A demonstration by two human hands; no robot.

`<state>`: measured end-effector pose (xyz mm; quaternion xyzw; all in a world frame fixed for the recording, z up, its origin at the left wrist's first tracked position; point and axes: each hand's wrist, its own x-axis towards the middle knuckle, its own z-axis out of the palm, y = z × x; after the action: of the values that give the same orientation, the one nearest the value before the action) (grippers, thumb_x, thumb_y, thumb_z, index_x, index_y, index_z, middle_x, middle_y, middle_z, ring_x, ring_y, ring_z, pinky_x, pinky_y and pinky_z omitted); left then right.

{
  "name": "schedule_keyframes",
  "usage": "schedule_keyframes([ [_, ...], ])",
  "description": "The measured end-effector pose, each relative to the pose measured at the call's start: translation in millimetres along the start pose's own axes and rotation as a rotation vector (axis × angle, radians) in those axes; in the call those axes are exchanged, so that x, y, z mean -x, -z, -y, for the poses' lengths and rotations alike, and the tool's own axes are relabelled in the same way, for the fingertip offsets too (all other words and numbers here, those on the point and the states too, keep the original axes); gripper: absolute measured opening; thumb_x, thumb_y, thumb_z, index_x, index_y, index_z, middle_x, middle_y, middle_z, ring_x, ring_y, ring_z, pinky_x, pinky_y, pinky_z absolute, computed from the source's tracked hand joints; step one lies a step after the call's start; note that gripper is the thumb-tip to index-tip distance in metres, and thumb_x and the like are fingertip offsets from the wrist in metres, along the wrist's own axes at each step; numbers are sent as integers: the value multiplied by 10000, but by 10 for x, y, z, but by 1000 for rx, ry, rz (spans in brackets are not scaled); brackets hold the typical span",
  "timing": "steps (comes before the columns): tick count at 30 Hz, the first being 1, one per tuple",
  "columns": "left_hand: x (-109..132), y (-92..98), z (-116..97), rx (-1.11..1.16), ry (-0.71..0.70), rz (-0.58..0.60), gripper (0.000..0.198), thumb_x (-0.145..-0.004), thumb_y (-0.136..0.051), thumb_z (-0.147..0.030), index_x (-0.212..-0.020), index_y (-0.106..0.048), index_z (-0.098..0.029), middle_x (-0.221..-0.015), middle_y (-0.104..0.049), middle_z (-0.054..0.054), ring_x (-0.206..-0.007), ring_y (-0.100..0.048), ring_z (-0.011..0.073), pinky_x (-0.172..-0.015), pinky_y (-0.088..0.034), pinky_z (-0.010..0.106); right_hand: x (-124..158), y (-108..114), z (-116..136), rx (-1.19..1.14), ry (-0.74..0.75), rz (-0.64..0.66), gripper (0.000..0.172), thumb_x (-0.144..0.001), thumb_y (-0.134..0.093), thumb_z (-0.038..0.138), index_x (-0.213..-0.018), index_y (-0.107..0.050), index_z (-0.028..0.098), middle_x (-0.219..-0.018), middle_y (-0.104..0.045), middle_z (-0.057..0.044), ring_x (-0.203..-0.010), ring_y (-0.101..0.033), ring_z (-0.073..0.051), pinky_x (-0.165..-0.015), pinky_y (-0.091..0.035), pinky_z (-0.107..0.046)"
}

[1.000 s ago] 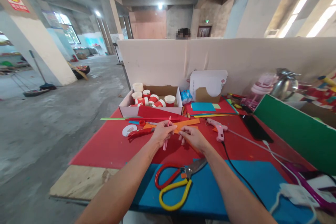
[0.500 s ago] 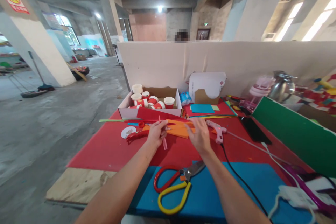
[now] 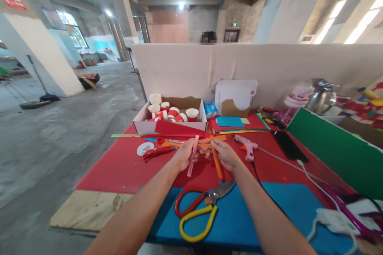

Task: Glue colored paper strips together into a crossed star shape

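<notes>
Between the fingers of my left hand (image 3: 184, 154) is a narrow pink strip (image 3: 193, 157), held nearly upright. An orange strip (image 3: 217, 162) is gripped in my right hand (image 3: 225, 153), its lower end slanting toward me. The two hands are close together over the red sheet, and the strips stay apart. Behind them lie more orange pieces (image 3: 221, 138), partly hidden by my fingers. Just left of my left hand is a red-handled tool (image 3: 160, 152), its type unclear. Large scissors (image 3: 214, 198) with one red and one yellow handle lie nearer to me.
A box (image 3: 170, 126) of red-and-white paper cups stands at the back. To the right are a pink glue gun (image 3: 248, 146) with its cord, a black phone (image 3: 289, 146) and a green panel (image 3: 336, 147). A white partition (image 3: 179, 67) rises behind the table.
My right hand, open and holding nothing before, has closed on an orange strip and moved in toward my left hand. The pink strip has turned and now leans the other way.
</notes>
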<state>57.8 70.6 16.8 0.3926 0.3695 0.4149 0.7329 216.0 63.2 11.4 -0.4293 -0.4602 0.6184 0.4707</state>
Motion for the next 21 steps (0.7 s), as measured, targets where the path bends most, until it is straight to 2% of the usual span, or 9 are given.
schedule_keyframes([
  [3, 0, 16, 2, -73, -37, 16, 252, -756, -543, -413, -802, -471, -176, -568, -547, -19, -364, -342, 44, -363, -196, 160, 7, -6, 0, -44, -37, 19, 124, -771, -578, 291, -808, -596, 174, -700, -638, -20, -524, -563, -91, -529, -481, -216],
  [7, 10, 22, -20, -153, -110, 5, 277, -748, -560, -428, -776, -424, -189, -541, -544, -31, -333, -280, 31, -346, -158, 152, 6, -23, -2, 3, -4, -7, 120, -796, -545, 283, -841, -586, 180, -693, -622, 10, -410, -454, -46, -400, -394, -169],
  [12, 11, 41, -27, -204, -120, -10, 312, -748, -552, -471, -761, -417, -190, -531, -561, -26, -307, -315, 41, -323, -204, 165, 23, -13, 23, -21, -66, -12, 85, -836, -484, 272, -831, -516, 193, -789, -676, -23, -459, -535, -69, -468, -452, -200],
  [15, -2, 59, -14, -255, -134, -19, 315, -734, -569, -469, -756, -454, -177, -541, -567, -24, -320, -374, 52, -326, -260, 173, 12, -5, 24, 9, -60, -21, 104, -835, -483, 284, -790, -495, 192, -774, -677, -26, -459, -545, -73, -479, -461, -208],
  [19, -29, 75, -8, -326, -170, -39, 315, -714, -593, -453, -762, -523, -150, -557, -569, -21, -372, -442, 61, -365, -331, 178, -19, -10, 38, 123, 103, -58, 176, -802, -517, 373, -781, -501, 198, -770, -651, -4, -470, -527, -67, -451, -437, -191],
  [21, -45, 79, -1, -348, -218, -47, 331, -711, -594, -464, -755, -537, -141, -564, -577, -15, -397, -470, 66, -399, -369, 186, -26, -17, 45, 209, 196, -53, 214, -790, -514, 415, -794, -515, 201, -785, -634, 2, -449, -480, -58, -398, -386, -178],
])
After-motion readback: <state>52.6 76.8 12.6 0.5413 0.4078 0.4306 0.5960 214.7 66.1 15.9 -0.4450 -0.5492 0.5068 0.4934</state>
